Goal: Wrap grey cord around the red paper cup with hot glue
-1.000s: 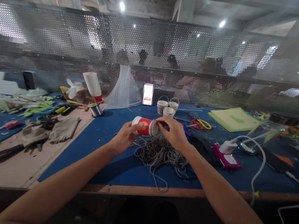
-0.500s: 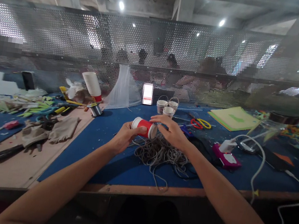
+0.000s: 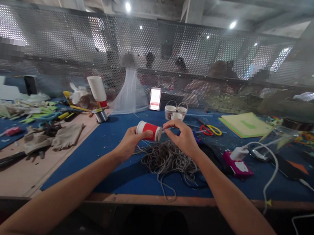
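Observation:
My left hand (image 3: 129,141) is wrapped round a red and white paper cup (image 3: 151,127), which lies tipped on its side in the air. The thumb presses on the red band. At the cup's right end is my right hand (image 3: 182,138), its thumb and fingertips pinched together; what they hold, if anything, is too small to make out. A loose heap of grey cord (image 3: 168,161) lies on the blue table top (image 3: 93,163) below both hands. Beyond them stand several small white buckets (image 3: 170,113) with thin handles.
To the left are a leaning stack of paper cups (image 3: 96,88), a wire spool (image 3: 101,116) and work gloves (image 3: 67,136). Scissors (image 3: 207,130), coloured paper (image 3: 247,124), a pink device (image 3: 238,164) and a white cable (image 3: 275,174) lie right. A perforated screen (image 3: 102,51) closes the back.
The cup has shifted slightly left and tilted more level. My right fingers have drawn together into a pinch just off its end, where before they were more spread against it.

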`<action>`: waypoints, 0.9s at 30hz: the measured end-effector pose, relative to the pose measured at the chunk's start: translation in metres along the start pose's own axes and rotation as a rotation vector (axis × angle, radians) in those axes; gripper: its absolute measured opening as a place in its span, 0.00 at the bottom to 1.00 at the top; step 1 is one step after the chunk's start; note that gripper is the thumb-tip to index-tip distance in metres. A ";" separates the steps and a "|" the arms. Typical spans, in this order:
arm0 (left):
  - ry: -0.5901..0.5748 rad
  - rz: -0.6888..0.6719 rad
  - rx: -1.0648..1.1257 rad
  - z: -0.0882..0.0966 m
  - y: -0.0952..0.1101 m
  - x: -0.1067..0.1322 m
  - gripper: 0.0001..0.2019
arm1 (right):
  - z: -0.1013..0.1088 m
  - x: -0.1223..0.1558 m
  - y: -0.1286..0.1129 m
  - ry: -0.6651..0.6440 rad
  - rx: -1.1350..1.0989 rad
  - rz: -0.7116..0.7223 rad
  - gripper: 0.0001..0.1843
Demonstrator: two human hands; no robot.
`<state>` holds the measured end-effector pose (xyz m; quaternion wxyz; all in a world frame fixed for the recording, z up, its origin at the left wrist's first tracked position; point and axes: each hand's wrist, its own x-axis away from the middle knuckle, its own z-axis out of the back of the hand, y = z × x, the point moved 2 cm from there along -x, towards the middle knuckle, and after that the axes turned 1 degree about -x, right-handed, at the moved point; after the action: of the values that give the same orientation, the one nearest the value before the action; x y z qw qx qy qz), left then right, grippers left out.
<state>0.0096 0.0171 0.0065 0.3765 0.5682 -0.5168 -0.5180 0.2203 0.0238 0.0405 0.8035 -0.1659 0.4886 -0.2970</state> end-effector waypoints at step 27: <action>0.159 -0.078 0.049 0.005 -0.003 -0.009 0.19 | 0.068 0.026 0.090 -0.204 0.744 -0.579 0.12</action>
<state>0.0063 0.0269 0.0050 0.3818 0.6362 -0.4752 -0.4728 0.3173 0.0748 0.0045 0.7364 -0.0248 0.2018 -0.6453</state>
